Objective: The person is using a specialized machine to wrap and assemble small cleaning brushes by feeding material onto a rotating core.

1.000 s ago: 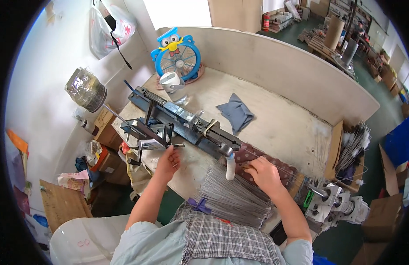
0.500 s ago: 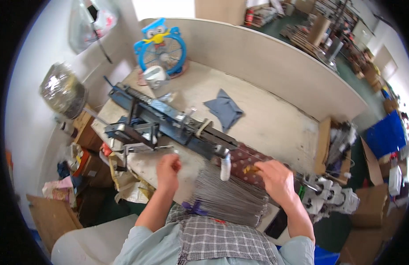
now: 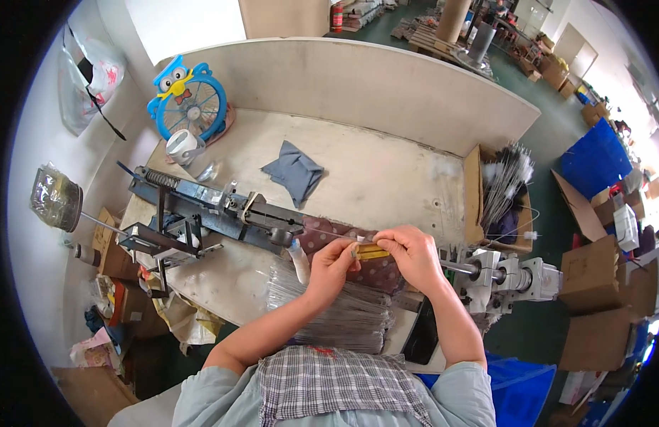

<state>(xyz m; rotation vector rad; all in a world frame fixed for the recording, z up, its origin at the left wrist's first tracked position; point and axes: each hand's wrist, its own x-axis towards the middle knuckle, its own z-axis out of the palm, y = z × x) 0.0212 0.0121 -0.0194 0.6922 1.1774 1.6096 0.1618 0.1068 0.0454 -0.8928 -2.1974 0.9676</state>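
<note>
Both my hands meet over a brown polka-dot cloth (image 3: 380,276) at the table's front. Between them lies a slim yellow tool (image 3: 373,252) whose exact kind I cannot make out. My right hand (image 3: 413,257) grips its right end with thumb and fingers. My left hand (image 3: 331,269) is closed about its left end, fingertips pinched. Just left of that hand a white bottle (image 3: 299,262) leans beside the metal jig (image 3: 229,211). Under my forearms a thick bundle of thin grey wires (image 3: 329,313) spreads toward my lap.
A blue owl-shaped fan (image 3: 194,110) and a white roll (image 3: 182,146) stand at the back left. A grey cloth (image 3: 294,172) lies mid-table. On the right are a carton of wires (image 3: 476,206) and a shafted machine (image 3: 518,276). A dark phone (image 3: 420,334) lies near my right forearm.
My left hand has moved right, from beside the jig to the yellow tool. My right hand has brought the tool to meet it. The view has shifted to the right.
</note>
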